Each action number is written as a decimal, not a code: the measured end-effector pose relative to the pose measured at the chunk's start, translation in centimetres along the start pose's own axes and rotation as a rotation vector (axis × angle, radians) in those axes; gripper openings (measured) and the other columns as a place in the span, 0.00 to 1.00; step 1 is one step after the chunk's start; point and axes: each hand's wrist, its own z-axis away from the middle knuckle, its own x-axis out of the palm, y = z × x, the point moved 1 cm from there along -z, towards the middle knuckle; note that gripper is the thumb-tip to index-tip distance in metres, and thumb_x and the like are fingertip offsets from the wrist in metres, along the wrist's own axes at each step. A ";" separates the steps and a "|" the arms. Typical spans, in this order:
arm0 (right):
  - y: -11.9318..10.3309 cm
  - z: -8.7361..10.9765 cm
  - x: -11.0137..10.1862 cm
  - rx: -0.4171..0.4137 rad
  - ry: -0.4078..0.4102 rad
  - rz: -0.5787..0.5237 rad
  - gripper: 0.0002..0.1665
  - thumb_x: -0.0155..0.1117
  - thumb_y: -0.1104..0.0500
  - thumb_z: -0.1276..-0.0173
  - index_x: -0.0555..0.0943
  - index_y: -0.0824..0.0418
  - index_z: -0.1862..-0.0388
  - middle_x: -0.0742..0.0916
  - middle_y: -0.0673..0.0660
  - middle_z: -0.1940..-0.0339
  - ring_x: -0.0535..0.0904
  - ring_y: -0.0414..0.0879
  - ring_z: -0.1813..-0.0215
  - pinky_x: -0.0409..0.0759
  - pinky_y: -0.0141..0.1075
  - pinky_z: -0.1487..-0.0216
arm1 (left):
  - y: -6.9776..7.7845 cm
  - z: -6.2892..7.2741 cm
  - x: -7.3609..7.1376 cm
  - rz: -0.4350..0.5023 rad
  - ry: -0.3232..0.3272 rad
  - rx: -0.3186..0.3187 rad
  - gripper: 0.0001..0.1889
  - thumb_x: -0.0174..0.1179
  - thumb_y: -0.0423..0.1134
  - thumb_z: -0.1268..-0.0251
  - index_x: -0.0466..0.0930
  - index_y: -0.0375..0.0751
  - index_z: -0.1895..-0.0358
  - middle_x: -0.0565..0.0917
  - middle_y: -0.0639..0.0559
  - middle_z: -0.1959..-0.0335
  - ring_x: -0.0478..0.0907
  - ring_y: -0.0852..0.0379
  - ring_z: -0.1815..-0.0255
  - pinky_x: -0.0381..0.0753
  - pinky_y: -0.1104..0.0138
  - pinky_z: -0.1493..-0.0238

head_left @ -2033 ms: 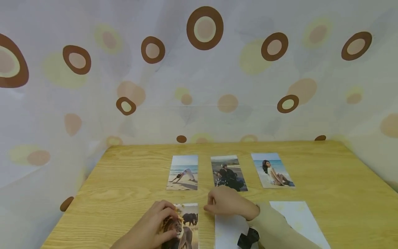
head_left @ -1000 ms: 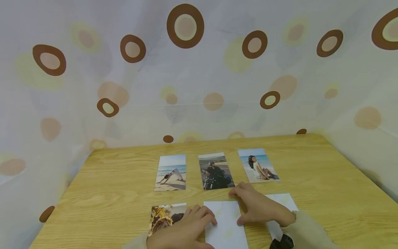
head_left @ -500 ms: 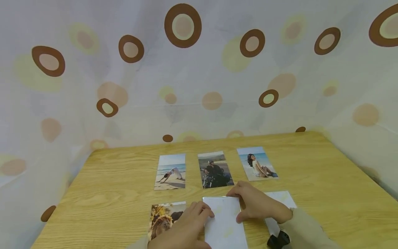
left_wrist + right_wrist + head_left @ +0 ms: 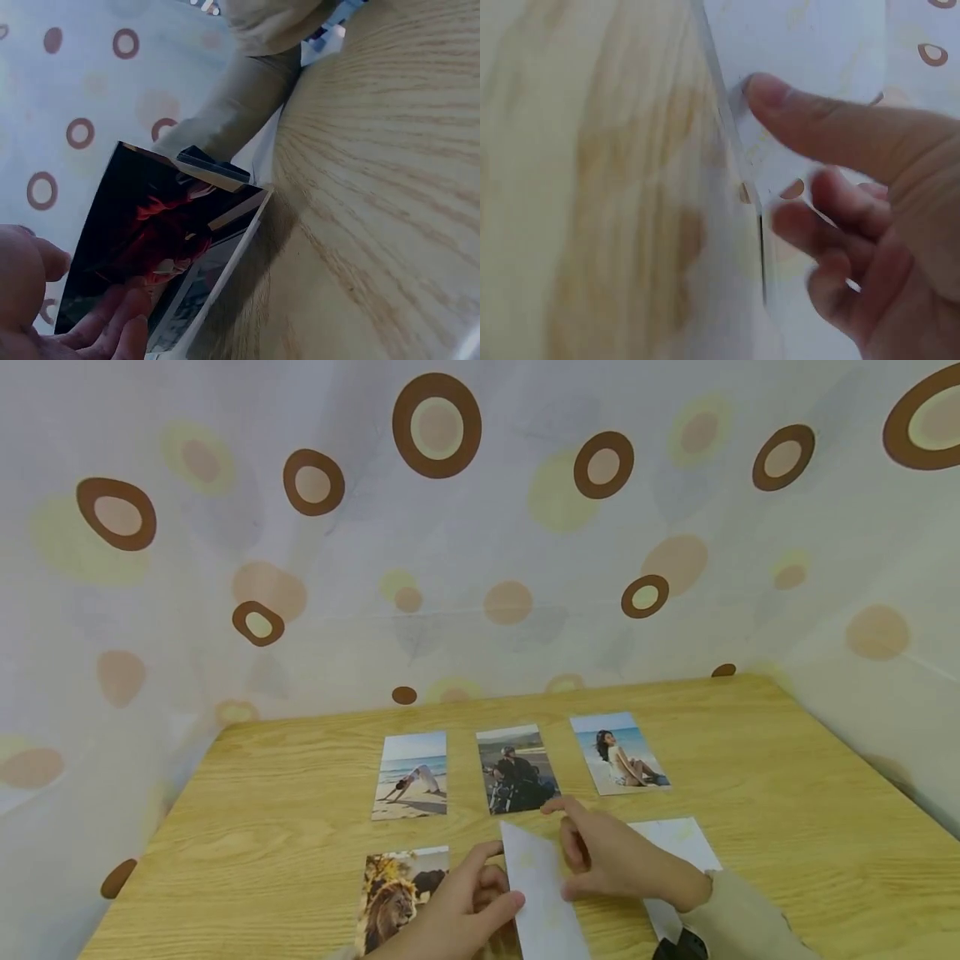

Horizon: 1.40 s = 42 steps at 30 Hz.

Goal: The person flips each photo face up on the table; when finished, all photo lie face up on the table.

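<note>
In the head view my left hand (image 4: 468, 893) pinches the left side of a photo card (image 4: 543, 893), thumb on its white back. That side is raised off the table, tilting the card. The left wrist view shows the card's picture side (image 4: 161, 247), dark with a red figure, against the left fingers. At the card's right edge is my right hand (image 4: 626, 860), its index finger reaching forward and the others loosely bent. In the right wrist view the right thumb (image 4: 810, 120) lies over or against the white back (image 4: 810, 45); contact is hard to tell.
A lion photo (image 4: 390, 902) lies left of the held card. Another white-backed card (image 4: 682, 835) is partly under the right forearm. Behind lie photos of a beach stretch (image 4: 412, 777), a motorcyclist (image 4: 517, 768) and a seated person (image 4: 621, 756). A patterned curtain (image 4: 450, 643) surrounds the wooden table (image 4: 285, 827).
The right hand has released the lion photo's side of the row and come to the middle card. That card, flat a second ago, now has its left side lifted by the left hand.
</note>
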 end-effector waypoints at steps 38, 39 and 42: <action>-0.8 1.4 0.4 0.353 -0.119 0.099 0.18 0.63 0.47 0.33 0.72 0.55 0.78 0.72 0.45 0.85 0.64 0.35 0.84 0.61 0.29 0.82 | -1.7 -1.1 -0.2 -0.960 -0.302 0.315 0.32 0.58 0.56 0.34 0.65 0.50 0.30 0.60 0.49 0.26 0.61 0.53 0.31 0.70 0.60 0.37; -0.8 1.4 0.5 0.363 -0.099 0.134 0.19 0.64 0.47 0.34 0.71 0.55 0.78 0.72 0.45 0.85 0.64 0.36 0.84 0.61 0.30 0.82 | -1.8 -1.2 -0.2 -0.972 -0.299 0.316 0.33 0.59 0.56 0.35 0.65 0.50 0.30 0.60 0.49 0.26 0.61 0.53 0.30 0.69 0.59 0.36; -0.9 1.3 0.7 0.409 -0.058 0.207 0.20 0.68 0.47 0.37 0.69 0.55 0.77 0.72 0.47 0.84 0.65 0.38 0.83 0.60 0.31 0.82 | -2.1 -1.4 -0.2 -0.990 -0.293 0.337 0.33 0.59 0.55 0.35 0.65 0.48 0.30 0.61 0.47 0.27 0.61 0.51 0.30 0.69 0.58 0.35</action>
